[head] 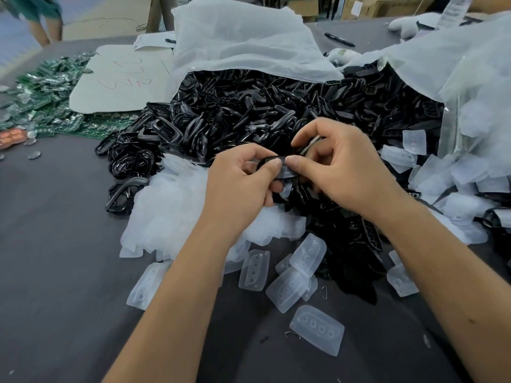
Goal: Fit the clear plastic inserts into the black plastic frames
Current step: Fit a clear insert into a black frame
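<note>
1. Your left hand (243, 178) and right hand (340, 167) both pinch one black frame (272, 161), glossy and curved, above the heaped black frames (249, 111).
2. A clear insert (286, 172), translucent and thin, sits against that frame under both thumbs.
3. Loose clear inserts (316, 328) with four round holes lie on the grey surface (55, 272).
4. Your fingers hide the seating; the fit cannot be judged.

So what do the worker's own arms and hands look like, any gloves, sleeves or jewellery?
Both are bare: no gloves on the left hand or right hand, no sleeves on the forearms as far as the picture shows, no watch, rings or wristbands visible. Fingernails are short and unpainted.
</note>
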Demonstrator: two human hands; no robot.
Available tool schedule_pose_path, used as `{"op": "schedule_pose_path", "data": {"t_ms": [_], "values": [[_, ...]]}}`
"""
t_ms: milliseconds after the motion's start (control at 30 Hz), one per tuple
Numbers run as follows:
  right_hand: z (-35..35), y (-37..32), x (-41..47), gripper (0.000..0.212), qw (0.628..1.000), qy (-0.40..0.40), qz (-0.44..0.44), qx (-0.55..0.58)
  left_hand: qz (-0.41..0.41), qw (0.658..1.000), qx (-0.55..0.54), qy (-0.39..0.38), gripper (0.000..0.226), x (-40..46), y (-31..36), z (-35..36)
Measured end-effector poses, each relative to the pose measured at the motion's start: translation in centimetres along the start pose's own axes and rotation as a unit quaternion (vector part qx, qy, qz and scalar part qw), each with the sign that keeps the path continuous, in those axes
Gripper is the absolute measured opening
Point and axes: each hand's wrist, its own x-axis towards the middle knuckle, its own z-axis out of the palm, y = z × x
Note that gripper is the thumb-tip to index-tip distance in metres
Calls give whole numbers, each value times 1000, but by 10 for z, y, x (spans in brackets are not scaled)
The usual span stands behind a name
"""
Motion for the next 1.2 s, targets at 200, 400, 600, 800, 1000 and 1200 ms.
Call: {"op": "schedule_pose_path", "data": {"t_ms": [200,400,600,800,1000,1200], "values": [[-12,-4,-1,13,989,-50,-135,-18,-37,997,-65,12,18,0,7,-4],[-9,-2,0,8,984,-38,-167,-43,-54,995,-81,7,29,0,8,-4],[-8,2,-1,6,995,-2,-103,-6,-10,996,-81,29,35,-2,5,3],[-15,5,-1,9,980,-61,37,187,36,997,-66,12,27,-2,4,-2],[-19,8,-1,17,924,-145,113,335,19,996,-82,-1,28,-1,7,-4],[-14,6,2,33,892,-134,142,409,12,997,-82,5,32,0,7,-4]]}}
